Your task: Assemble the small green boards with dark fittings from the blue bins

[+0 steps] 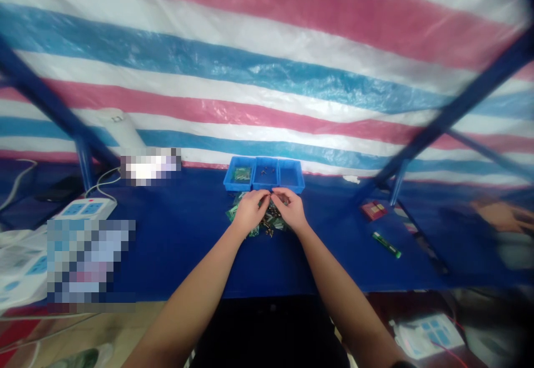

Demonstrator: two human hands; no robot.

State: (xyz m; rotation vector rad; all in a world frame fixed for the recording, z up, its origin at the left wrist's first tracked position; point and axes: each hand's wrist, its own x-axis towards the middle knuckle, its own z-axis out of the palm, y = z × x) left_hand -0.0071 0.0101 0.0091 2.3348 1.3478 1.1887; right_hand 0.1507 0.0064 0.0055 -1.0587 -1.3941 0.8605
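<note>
My left hand (pixel 249 210) and my right hand (pixel 291 207) meet fingertip to fingertip over a loose pile of small green pieces and brassy metal parts (pixel 269 229) on the blue tabletop. The fingers of both are pinched together; whatever is between them is too small to make out. Just beyond my fingertips stand three blue bins side by side. In the left bin (pixel 227 184) lie flat green pieces (pixel 242 174). A few tiny dark parts (pixel 264 172) are in the middle bin (pixel 266 184). The right bin (pixel 292 181) shows only its bare blue floor.
On the left lie white power strips (pixel 98 207) with cables. A red box (pixel 374 210) and a green tube-shaped pack (pixel 386 245) rest to the right. Blue frame posts (pixel 399 181) rise at both sides. Another person's hand (pixel 498 215) is blurred at far right.
</note>
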